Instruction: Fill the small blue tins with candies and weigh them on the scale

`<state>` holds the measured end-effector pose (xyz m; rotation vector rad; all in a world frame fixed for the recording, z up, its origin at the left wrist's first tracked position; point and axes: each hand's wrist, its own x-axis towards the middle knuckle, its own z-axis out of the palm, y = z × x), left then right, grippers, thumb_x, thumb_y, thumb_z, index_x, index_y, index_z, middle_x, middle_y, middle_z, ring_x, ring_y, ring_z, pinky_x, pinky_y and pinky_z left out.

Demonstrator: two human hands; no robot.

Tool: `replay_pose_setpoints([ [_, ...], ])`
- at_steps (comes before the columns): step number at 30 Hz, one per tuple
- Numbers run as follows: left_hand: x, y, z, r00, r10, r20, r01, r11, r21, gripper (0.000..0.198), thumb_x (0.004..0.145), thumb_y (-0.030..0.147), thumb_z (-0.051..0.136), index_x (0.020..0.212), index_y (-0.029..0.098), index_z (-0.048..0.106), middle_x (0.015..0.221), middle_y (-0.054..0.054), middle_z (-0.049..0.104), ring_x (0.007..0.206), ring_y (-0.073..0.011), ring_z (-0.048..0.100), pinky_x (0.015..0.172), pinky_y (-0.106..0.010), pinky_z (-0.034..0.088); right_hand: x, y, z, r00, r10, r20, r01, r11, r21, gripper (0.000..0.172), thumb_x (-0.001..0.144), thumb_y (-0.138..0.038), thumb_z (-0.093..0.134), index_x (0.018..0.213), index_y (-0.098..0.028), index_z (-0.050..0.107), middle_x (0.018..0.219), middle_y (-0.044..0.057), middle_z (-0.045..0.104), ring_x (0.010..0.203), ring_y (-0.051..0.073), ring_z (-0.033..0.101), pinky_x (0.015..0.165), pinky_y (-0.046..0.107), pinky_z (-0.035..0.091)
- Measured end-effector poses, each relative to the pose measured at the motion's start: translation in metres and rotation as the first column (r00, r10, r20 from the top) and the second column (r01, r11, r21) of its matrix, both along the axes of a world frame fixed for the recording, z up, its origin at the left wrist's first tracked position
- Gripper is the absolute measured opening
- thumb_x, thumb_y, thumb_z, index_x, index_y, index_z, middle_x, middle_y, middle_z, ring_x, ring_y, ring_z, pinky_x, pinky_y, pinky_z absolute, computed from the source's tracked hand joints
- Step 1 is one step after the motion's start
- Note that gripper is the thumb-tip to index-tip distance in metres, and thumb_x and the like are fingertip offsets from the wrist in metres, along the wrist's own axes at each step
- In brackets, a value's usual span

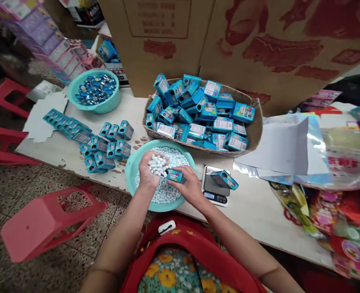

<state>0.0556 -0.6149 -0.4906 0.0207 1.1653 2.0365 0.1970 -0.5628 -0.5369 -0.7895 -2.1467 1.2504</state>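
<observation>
My left hand is cupped, palm up, around a heap of small white candies above a turquoise basin. The basin holds many more of these candies. In my right hand is a small blue candy box, gripped between thumb and fingers. The box is tilted, and its end meets the candies at the edge of my left palm. To the right, another blue box lies on a small digital scale with a lit display.
Behind the basin stands a cut-down carton full of blue boxes. More boxes stand in rows at left, near a basin of blue and silver pieces. Paper sheets and bagged goods lie right. A red stool stands at lower left.
</observation>
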Motion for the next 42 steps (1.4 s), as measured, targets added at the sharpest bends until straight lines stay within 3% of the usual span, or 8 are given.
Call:
replay_pose_setpoints([
  [7,-0.003,-0.002,-0.012,0.988,0.074,-0.136,-0.080,0.996,-0.041,0.022,0.072,0.035,0.064,0.074,0.016,0.054,0.072,-0.001,0.061,0.057,-0.0131,0.060,0.058,-0.027,0.051,-0.007,-0.005,0.007,0.997,0.070,0.040,-0.074,0.992,0.103,0.040,0.073,-0.029,0.077,0.109,-0.025,0.061,0.104,0.004,0.065,0.099,0.024,0.056,0.087,0.037,0.043],
  [11,-0.002,0.000,-0.012,0.986,0.046,-0.161,-0.053,0.998,-0.040,0.020,0.073,0.032,0.065,0.074,0.017,0.052,0.062,0.002,0.057,0.055,-0.0138,0.060,0.058,-0.028,0.051,-0.009,-0.002,0.007,0.992,0.058,0.115,-0.073,0.989,0.130,0.040,0.070,-0.031,0.079,0.106,-0.024,0.062,0.100,0.004,0.067,0.096,0.025,0.059,0.084,0.038,0.042],
  [14,-0.001,0.002,-0.010,0.984,0.071,-0.166,-0.080,0.996,-0.047,0.020,0.072,0.030,0.066,0.076,0.017,0.052,0.068,0.002,0.058,0.056,-0.0129,0.060,0.057,-0.027,0.050,-0.012,0.001,0.008,0.991,0.027,0.135,-0.046,0.990,0.134,0.039,0.070,-0.031,0.079,0.104,-0.024,0.062,0.100,0.005,0.068,0.096,0.026,0.060,0.084,0.039,0.041],
  [26,0.000,0.000,-0.003,0.970,0.055,-0.236,-0.077,0.993,-0.085,0.026,0.076,0.036,0.066,0.065,0.016,0.052,0.057,0.002,0.054,0.052,-0.0119,0.057,0.054,-0.024,0.045,-0.014,0.000,0.010,0.994,0.000,0.110,-0.002,1.000,0.026,0.036,0.069,-0.035,0.078,0.100,-0.025,0.064,0.098,0.004,0.068,0.095,0.025,0.060,0.086,0.039,0.043],
  [33,-0.001,-0.006,-0.007,0.958,0.059,-0.282,-0.089,0.991,-0.096,0.027,0.078,0.035,0.064,0.062,0.016,0.052,0.057,0.002,0.053,0.054,-0.0116,0.056,0.058,-0.025,0.045,-0.015,-0.003,0.011,0.997,-0.012,0.081,0.013,1.000,-0.015,0.035,0.069,-0.035,0.079,0.098,-0.024,0.064,0.096,0.003,0.068,0.093,0.025,0.060,0.086,0.039,0.044],
  [42,0.002,-0.009,-0.001,0.930,0.071,-0.362,-0.119,0.987,-0.112,0.026,0.081,0.033,0.060,0.063,0.016,0.053,0.056,0.002,0.055,0.056,-0.0109,0.056,0.066,-0.025,0.045,-0.018,-0.008,0.015,0.999,-0.011,0.051,0.013,0.999,-0.046,0.033,0.069,-0.033,0.078,0.097,-0.023,0.064,0.095,0.004,0.068,0.092,0.025,0.061,0.085,0.039,0.045],
])
